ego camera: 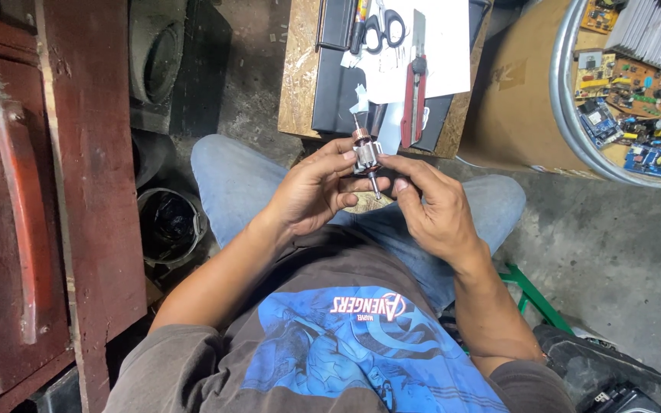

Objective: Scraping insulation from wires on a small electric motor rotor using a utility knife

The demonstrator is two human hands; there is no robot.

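Note:
I hold a small motor armature (366,155) above my lap, a silvery laminated core with a copper-coloured end and a thin steel shaft sticking out both ways. My left hand (311,191) grips the core from the left with fingers and thumb. My right hand (430,206) touches it from the right, fingertips at the core and the lower shaft. Under the hands, a small tan piece (363,203) rests on my jeans, mostly hidden.
A low wooden board (300,69) ahead carries a black flat case (338,92), white paper (437,46), scissors (384,27) and a red utility knife (415,84). A cardboard drum (522,107) with circuit boards (621,84) stands right. A dark red cabinet (78,191) is left, a small bucket (168,226) beside it.

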